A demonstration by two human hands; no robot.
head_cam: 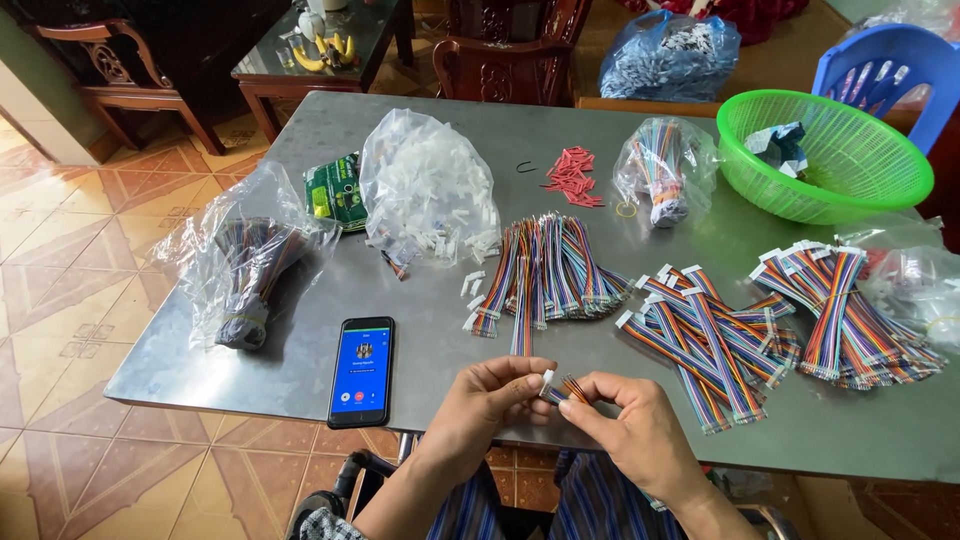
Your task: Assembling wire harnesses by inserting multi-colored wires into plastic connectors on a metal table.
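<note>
My left hand [487,398] and my right hand [630,425] meet at the near edge of a grey metal table [300,360]. Between their fingertips they hold one short multicoloured ribbon cable [570,388] with a small white connector [547,379] at its end. The left fingers pinch the connector; the right fingers grip the wires. Just beyond the hands lies a fanned pile of ribbon cables [545,275]. More cables with white connectors lie in piles to the right [710,340] and far right [845,315].
A phone [362,371] with a lit blue screen lies left of my hands. Also on the table: a clear bag of white connectors [425,190], bagged cable bundles [250,265] [663,170], red pieces [572,176], a green basket [825,155]. Chairs and a side table stand behind.
</note>
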